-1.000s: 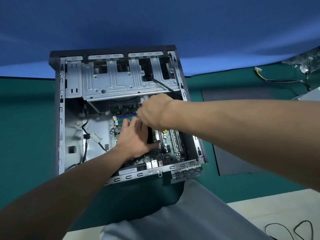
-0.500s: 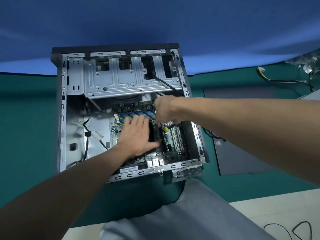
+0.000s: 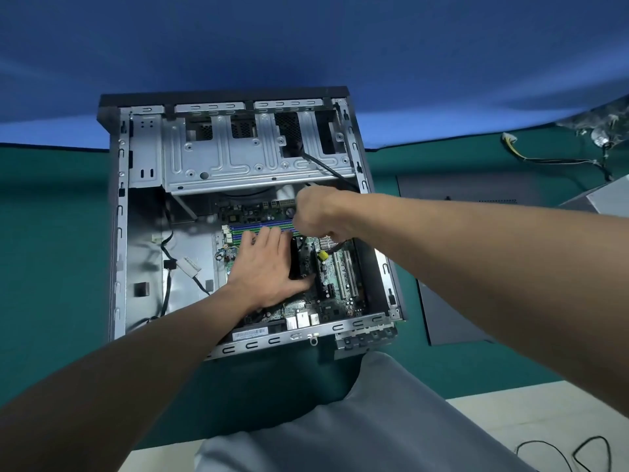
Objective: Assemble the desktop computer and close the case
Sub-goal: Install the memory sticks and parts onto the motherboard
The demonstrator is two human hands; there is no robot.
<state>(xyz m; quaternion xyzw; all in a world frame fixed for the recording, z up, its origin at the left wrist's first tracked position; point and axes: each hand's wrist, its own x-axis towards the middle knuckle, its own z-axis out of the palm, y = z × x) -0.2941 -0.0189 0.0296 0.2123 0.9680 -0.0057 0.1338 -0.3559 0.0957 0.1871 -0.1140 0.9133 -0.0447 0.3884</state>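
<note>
While it lay open on its side on the green mat (image 3: 51,267), the case (image 3: 117,253) showed a grey steel frame, stamped cage (image 3: 238,165) and green board (image 3: 340,277). Left hand (image 3: 269,270): flat, fingers straight, on a black block (image 3: 295,264). Right hand (image 3: 318,216): curled above the slots (image 3: 258,226); what it gripped, if anything, could not be told. A black cable (image 3: 326,166) crossed the cage. A dark flat panel (image 3: 452,311) lay to the right.

A blue cloth (image 3: 306,39) hangs behind the green surface (image 3: 51,250). The floor (image 3: 510,413) is pale, with a thin black cord (image 3: 585,451).
</note>
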